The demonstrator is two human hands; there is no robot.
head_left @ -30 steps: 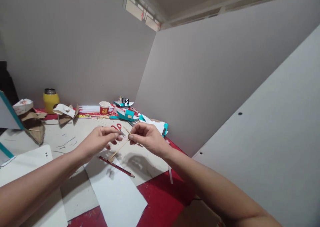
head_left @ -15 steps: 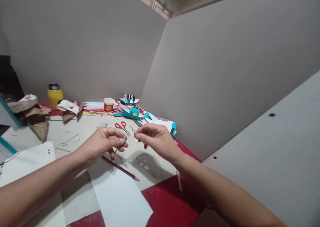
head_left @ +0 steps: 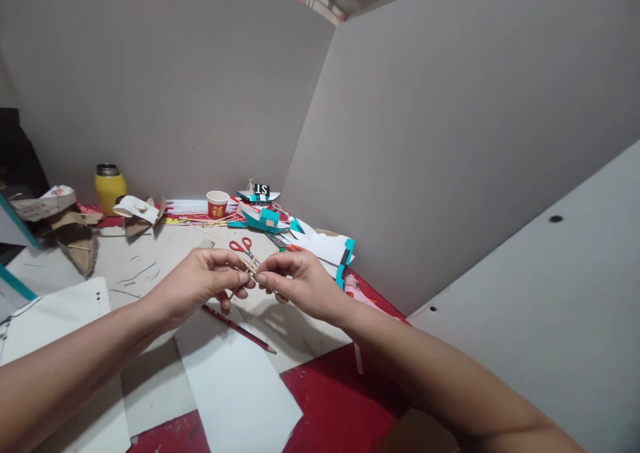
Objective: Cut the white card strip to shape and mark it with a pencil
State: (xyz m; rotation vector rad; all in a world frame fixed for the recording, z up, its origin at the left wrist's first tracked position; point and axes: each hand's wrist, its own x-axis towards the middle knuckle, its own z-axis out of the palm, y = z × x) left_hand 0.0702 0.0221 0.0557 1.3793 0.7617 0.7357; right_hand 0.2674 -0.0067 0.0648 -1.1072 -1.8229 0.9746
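My left hand (head_left: 216,281) pinches a thin wooden stick (head_left: 235,293) that slants up between its fingertips. A second short wooden stick (head_left: 249,266) is pinched by my right hand (head_left: 295,280), and it crosses the first one where the fingertips of both hands meet. Whether the sticks are joined I cannot tell, as fingers hide part of them. Just behind the hands lie red-handled scissors (head_left: 242,245). Under my left hand is a dark red pencil (head_left: 240,330), its tip over a white paper sheet (head_left: 245,386).
Paper boats (head_left: 263,218) and a red-and-white paper cup (head_left: 218,204) stand at the back, near loose thin sticks. To the left are a yellow bottle (head_left: 110,191) and a brown cardboard boat (head_left: 77,245). Grey panels (head_left: 425,126) wall in the table.
My right hand has moved left to my left hand, bringing its stick across the other one. The fingertips, apart before, now meet.
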